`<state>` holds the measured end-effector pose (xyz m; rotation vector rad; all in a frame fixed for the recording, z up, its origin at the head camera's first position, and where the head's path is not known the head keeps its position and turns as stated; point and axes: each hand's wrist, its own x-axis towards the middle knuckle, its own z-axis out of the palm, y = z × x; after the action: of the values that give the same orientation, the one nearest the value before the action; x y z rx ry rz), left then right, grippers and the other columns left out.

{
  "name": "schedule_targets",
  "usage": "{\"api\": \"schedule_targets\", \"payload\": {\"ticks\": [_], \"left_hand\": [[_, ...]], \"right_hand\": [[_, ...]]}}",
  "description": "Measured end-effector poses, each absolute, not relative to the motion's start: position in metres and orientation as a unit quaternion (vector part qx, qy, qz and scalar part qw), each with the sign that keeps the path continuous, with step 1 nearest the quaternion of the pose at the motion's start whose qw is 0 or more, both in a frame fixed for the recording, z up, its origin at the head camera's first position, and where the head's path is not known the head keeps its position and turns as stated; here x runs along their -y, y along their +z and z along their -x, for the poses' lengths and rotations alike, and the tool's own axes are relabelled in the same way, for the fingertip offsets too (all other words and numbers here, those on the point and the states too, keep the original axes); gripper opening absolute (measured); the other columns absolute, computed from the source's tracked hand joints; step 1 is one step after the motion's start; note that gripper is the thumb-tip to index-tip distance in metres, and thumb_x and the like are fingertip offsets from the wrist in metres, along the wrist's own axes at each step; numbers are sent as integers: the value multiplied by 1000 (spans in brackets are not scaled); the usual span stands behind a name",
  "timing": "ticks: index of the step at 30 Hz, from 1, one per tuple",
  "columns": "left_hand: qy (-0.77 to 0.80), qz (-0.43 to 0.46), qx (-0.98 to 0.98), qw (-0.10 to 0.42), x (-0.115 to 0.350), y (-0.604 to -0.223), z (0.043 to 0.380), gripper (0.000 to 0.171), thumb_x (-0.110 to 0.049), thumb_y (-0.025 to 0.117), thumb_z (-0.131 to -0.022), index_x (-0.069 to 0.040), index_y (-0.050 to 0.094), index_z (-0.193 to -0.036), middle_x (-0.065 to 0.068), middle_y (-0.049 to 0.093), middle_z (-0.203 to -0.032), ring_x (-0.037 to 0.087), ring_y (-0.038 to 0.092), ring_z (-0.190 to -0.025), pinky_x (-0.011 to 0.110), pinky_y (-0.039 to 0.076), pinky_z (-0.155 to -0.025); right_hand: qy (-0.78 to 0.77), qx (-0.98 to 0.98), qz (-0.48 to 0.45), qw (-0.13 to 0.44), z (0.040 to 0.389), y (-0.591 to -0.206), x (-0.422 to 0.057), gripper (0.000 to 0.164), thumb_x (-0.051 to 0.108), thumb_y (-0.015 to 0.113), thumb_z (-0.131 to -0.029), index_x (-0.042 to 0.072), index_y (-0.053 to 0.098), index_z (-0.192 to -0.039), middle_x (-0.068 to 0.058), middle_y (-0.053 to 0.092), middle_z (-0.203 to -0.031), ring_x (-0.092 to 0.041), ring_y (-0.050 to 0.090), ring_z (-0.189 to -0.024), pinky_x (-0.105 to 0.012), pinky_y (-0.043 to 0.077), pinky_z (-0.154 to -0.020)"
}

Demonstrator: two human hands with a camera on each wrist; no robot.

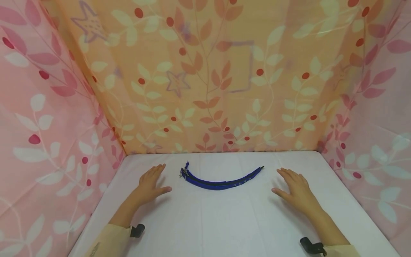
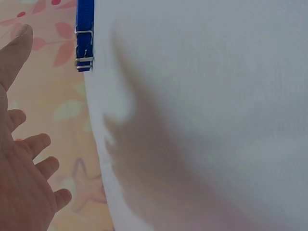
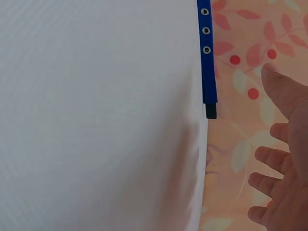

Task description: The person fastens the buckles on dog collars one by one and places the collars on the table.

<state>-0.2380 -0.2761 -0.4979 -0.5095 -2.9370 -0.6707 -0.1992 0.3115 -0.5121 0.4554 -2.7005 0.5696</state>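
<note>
A blue collar point(image 1: 216, 186) with a dark inner strip lies curved like a shallow bowl on the white table. Its metal buckle end points left, seen close in the left wrist view on the blue webbing point(image 2: 85, 17). Toward the right end runs a row of metal eyelets, ending in a black tip point(image 3: 211, 111). My left hand point(image 1: 149, 187) hovers to the left of the buckle end, fingers extended and thumb spread apart. On the other side my right hand point(image 1: 297, 191) is held the same way, apart from the tip. Neither hand touches the collar.
White cloth point(image 1: 205, 221) covers the table. A yellow-orange leaf-patterned curtain point(image 1: 205, 71) stands behind its far edge, with pink panels point(image 1: 48, 142) at both sides. Small black devices point(image 1: 138, 230) sit at both wrists by the beige sleeves.
</note>
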Motion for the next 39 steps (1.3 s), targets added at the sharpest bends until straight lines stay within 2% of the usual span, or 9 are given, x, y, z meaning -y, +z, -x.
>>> {"api": "schedule_targets", "payload": {"ticks": [11,17,23,30,34,39], "left_hand": [[-279,173,944,5,263,-507,256,99,-56,78,-86,-12,31,-161,18,33,-164,46,26,-151,73,19,-116],[-312,169,935,-10,259,-513,265,98,-53,78,-86,-10,31,-160,19,34,-164,47,27,-150,70,19,-118],[-319,172,932,-16,252,-515,273,96,-49,79,-87,-7,33,-159,21,35,-163,47,28,-150,69,19,-119],[-330,146,932,-45,247,-519,280,97,-46,80,-87,-13,28,-162,17,33,-165,45,24,-152,66,17,-121],[-336,142,930,-44,248,-524,287,96,-42,80,-89,-10,26,-162,19,37,-162,45,27,-151,64,19,-122],[-355,158,921,-42,251,-528,297,91,-36,81,-89,-7,31,-159,17,43,-159,41,30,-151,60,19,-123]], "right_hand": [[244,948,-147,141,211,-517,-297,82,50,79,-87,5,48,-148,-25,50,-149,-48,43,-138,-70,30,-110],[294,943,-123,97,219,-521,-291,83,53,78,-87,5,48,-149,-23,49,-150,-47,41,-140,-68,30,-113],[308,939,-118,93,225,-524,-283,80,48,79,-87,3,50,-147,-24,50,-149,-48,42,-139,-68,30,-112],[324,940,-87,60,235,-524,-276,80,48,77,-90,5,47,-150,-25,46,-152,-48,38,-143,-66,28,-116],[341,936,-75,41,241,-526,-275,81,50,76,-90,5,47,-150,-25,46,-153,-47,37,-144,-65,27,-117],[332,939,-71,44,251,-531,-275,77,47,77,-90,2,51,-146,-26,49,-150,-47,40,-142,-63,28,-118]]}}
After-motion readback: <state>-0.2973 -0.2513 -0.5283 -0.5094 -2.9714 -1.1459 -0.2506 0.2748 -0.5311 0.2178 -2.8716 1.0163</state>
